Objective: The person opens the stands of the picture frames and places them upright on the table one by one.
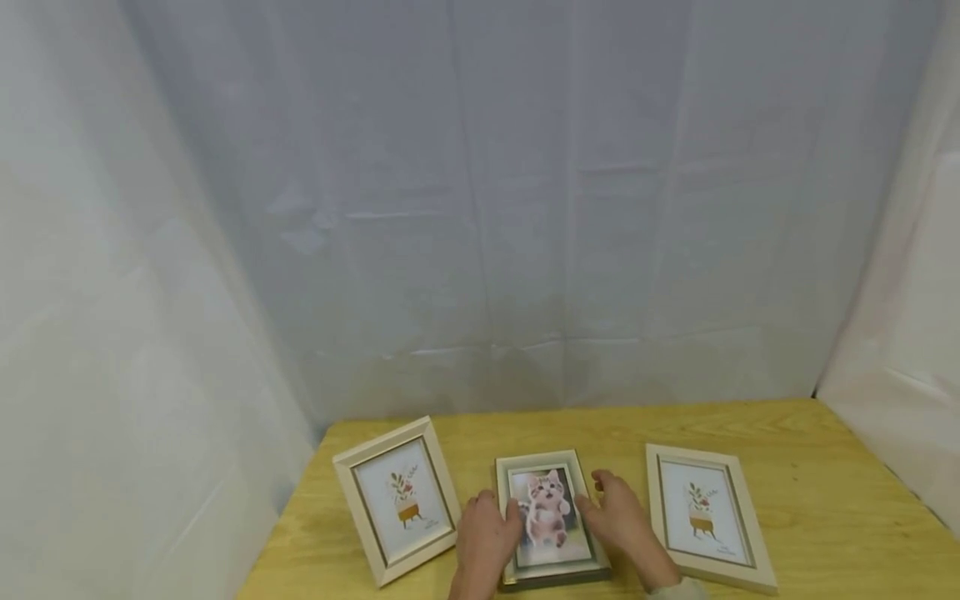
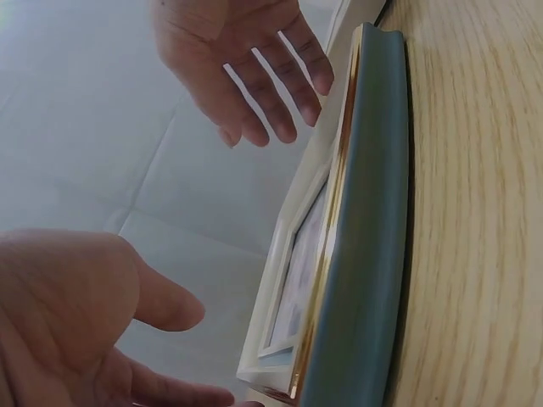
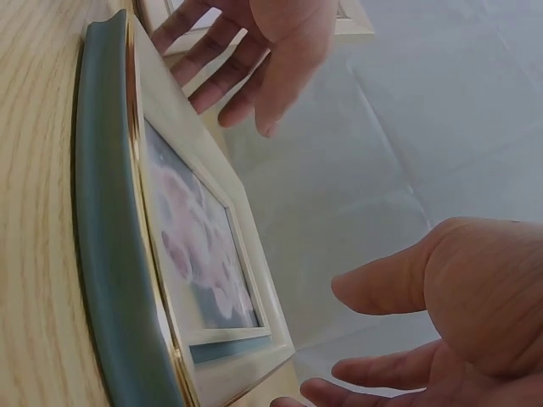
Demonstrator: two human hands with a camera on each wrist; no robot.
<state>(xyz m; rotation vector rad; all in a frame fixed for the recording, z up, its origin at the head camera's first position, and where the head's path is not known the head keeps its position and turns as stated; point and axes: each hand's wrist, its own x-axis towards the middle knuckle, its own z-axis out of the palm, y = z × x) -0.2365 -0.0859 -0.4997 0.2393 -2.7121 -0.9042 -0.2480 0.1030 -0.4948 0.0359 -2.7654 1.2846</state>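
From where I stand, the person's two hands flank the kitten frame, palms turned inward towards it. The left hand (image 1: 484, 535) is beside the left edge of the kitten frame (image 1: 553, 523), its thumb (image 1: 513, 512) angled in towards that side. The right hand (image 1: 618, 517) is beside the opposite edge, its thumb stretched towards the frame but apart from it, its other fingers (image 2: 270, 97) fairly straight and slightly spread. Both hands are relaxed, gripping nothing. Below the right wrist (image 1: 654, 567), a pale sleeve (image 1: 678, 590) just shows.
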